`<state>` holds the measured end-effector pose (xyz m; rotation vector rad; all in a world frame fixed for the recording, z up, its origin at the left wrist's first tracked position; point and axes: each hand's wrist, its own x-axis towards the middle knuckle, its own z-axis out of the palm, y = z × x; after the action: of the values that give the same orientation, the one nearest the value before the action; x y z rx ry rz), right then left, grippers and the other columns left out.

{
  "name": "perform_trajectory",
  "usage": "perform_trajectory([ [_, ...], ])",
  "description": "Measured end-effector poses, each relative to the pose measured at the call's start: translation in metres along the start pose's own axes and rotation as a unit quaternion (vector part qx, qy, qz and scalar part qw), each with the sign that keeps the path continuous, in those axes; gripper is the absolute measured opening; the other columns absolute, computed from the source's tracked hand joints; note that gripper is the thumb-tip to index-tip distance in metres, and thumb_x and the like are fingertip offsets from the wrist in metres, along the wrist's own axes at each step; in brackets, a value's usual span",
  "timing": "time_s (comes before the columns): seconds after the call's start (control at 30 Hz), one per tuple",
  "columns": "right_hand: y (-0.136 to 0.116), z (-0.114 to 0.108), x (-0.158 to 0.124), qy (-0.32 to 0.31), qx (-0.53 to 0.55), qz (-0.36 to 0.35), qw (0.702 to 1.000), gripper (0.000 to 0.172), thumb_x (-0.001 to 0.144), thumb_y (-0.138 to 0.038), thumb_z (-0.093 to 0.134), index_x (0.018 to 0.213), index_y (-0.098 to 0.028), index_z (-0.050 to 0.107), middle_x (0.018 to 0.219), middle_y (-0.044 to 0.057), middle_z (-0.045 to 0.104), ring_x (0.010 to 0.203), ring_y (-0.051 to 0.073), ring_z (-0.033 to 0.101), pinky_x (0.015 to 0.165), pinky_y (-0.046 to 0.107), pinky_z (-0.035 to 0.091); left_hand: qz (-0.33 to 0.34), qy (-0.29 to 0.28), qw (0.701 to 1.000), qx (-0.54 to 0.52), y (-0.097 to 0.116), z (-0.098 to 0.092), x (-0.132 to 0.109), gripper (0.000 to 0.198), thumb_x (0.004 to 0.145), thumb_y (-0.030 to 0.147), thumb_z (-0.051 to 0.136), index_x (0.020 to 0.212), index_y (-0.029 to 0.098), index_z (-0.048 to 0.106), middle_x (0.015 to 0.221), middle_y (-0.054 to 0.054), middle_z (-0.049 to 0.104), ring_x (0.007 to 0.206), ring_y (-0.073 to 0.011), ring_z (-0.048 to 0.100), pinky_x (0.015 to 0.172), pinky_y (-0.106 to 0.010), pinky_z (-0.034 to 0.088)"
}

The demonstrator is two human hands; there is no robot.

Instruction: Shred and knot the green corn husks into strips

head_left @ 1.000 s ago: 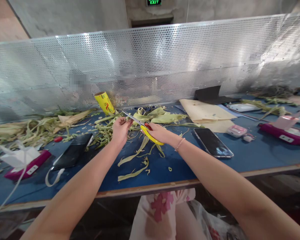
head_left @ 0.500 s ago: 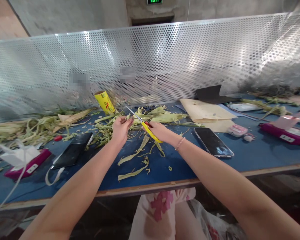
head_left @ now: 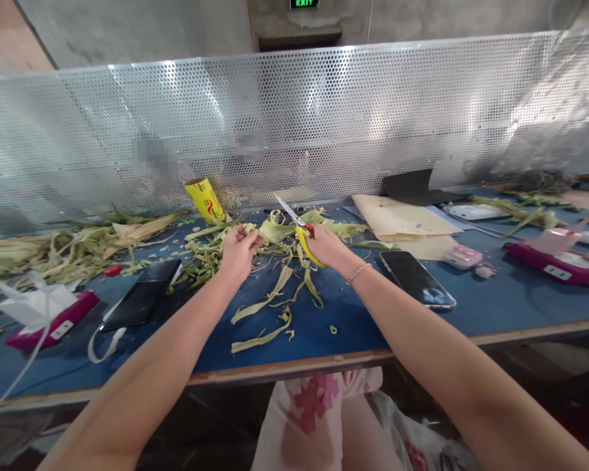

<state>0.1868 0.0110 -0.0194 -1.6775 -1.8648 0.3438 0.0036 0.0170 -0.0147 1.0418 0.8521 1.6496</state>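
My right hand [head_left: 326, 246] grips yellow-handled scissors [head_left: 299, 226], their blades pointing up and to the far left above the table. My left hand [head_left: 238, 250] is closed in a pinch on a small piece of corn husk [head_left: 248, 229] at the edge of a pile of green husk strips [head_left: 275, 235]. The two hands are a short way apart over the blue table top [head_left: 495, 307]. Loose cut husk strips [head_left: 265, 320] lie on the table in front of my hands.
A yellow roll [head_left: 205, 200] leans by the perforated metal screen [head_left: 324, 118]. Two dark phones [head_left: 142, 294] [head_left: 416, 279] lie flat left and right of my hands. Pink boxes [head_left: 53, 320] [head_left: 554, 258], brown paper [head_left: 397, 219] and more husks [head_left: 69, 245] lie along the table.
My right hand has carried the scissors rightward and away from my left hand, the blades now tilted more upright. My left hand has stayed in place, still pinching the husk.
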Motion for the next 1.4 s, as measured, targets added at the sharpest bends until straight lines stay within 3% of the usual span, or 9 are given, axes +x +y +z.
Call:
perform_trajectory([
  [0.13, 0.019, -0.006, 0.007, -0.022, -0.097, 0.024, 0.995, 0.03, 0.084, -0.03, 0.033, 0.096, -0.01, 0.051, 0.097, 0.019, 0.059, 0.088, 0.025, 0.058, 0.07, 0.033, 0.042, -0.001, 0.006, 1.0, -0.013, 0.0, 0.001, 0.0, 0.029, 0.063, 0.009, 0.061, 0.076, 0.02, 0.038, 0.061, 0.005, 0.058, 0.062, -0.0109, 0.062, 0.071, -0.03, 0.05],
  [0.27, 0.038, -0.003, 0.013, -0.071, -0.135, 0.026, 0.988, 0.023, 0.079, -0.025, 0.042, 0.089, -0.01, 0.056, 0.091, 0.02, 0.061, 0.086, 0.028, 0.059, 0.07, 0.037, 0.043, -0.007, 0.015, 1.0, 0.003, 0.0, 0.001, 0.0, 0.026, 0.063, 0.006, 0.06, 0.078, 0.018, 0.041, 0.064, 0.002, 0.061, 0.06, -0.0091, 0.06, 0.064, -0.025, 0.049],
  [0.33, 0.04, 0.0, 0.014, -0.03, -0.134, 0.027, 0.99, 0.023, 0.075, -0.024, 0.05, 0.092, -0.011, 0.055, 0.092, 0.021, 0.06, 0.09, 0.031, 0.057, 0.074, 0.04, 0.043, -0.007, 0.014, 1.0, 0.012, 0.0, 0.001, 0.0, 0.026, 0.062, 0.006, 0.061, 0.078, 0.017, 0.043, 0.064, 0.001, 0.061, 0.058, -0.008, 0.058, 0.061, -0.022, 0.046],
  [0.43, 0.032, 0.004, 0.014, 0.036, -0.071, -0.033, 0.996, 0.024, 0.072, -0.022, 0.055, 0.094, -0.012, 0.053, 0.097, 0.018, 0.058, 0.094, 0.027, 0.054, 0.082, 0.041, 0.041, -0.001, -0.005, 1.0, 0.025, -0.003, -0.001, 0.001, 0.028, 0.058, 0.009, 0.065, 0.078, 0.016, 0.046, 0.063, 0.002, 0.06, 0.058, -0.008, 0.057, 0.059, -0.021, 0.044],
  [0.53, 0.016, 0.011, 0.011, 0.021, 0.019, -0.113, 0.993, 0.02, 0.075, -0.021, 0.053, 0.093, -0.013, 0.053, 0.094, 0.011, 0.057, 0.087, 0.017, 0.055, 0.081, 0.031, 0.044, 0.003, -0.041, 0.998, 0.051, -0.006, -0.001, 0.0, 0.03, 0.055, 0.012, 0.067, 0.079, 0.015, 0.05, 0.063, 0.002, 0.06, 0.061, -0.0096, 0.058, 0.061, -0.023, 0.044],
  [0.67, 0.0, 0.02, 0.006, 0.026, 0.16, -0.208, 0.965, 0.02, 0.076, -0.018, 0.051, 0.096, -0.014, 0.052, 0.092, 0.008, 0.055, 0.081, 0.013, 0.054, 0.077, 0.03, 0.046, 0.016, -0.08, 0.989, 0.123, -0.008, -0.001, -0.004, 0.031, 0.054, 0.016, 0.067, 0.082, 0.016, 0.053, 0.065, 0.002, 0.06, 0.061, -0.0097, 0.057, 0.063, -0.024, 0.044],
  [0.93, -0.008, 0.019, 0.002, 0.042, 0.291, -0.21, 0.933, 0.013, 0.074, -0.023, 0.055, 0.085, -0.016, 0.055, 0.079, 0.003, 0.06, 0.072, 0.011, 0.057, 0.069, 0.027, 0.047, 0.08, -0.142, 0.956, 0.242, -0.008, 0.002, -0.011, 0.028, 0.058, 0.02, 0.066, 0.082, 0.016, 0.053, 0.067, 0.002, 0.059, 0.068, -0.0121, 0.058, 0.07, -0.028, 0.044],
  [1.4, -0.01, 0.018, 0.0, 0.056, 0.292, -0.221, 0.929, 0.008, 0.073, -0.022, 0.051, 0.071, -0.016, 0.056, 0.072, 0.001, 0.06, 0.067, 0.011, 0.055, 0.065, 0.025, 0.044, 0.102, -0.183, 0.931, 0.299, -0.005, 0.008, -0.018, 0.018, 0.061, 0.02, 0.062, 0.076, 0.017, 0.053, 0.065, 0.002, 0.055, 0.064, -0.0104, 0.053, 0.064, -0.025, 0.042],
])
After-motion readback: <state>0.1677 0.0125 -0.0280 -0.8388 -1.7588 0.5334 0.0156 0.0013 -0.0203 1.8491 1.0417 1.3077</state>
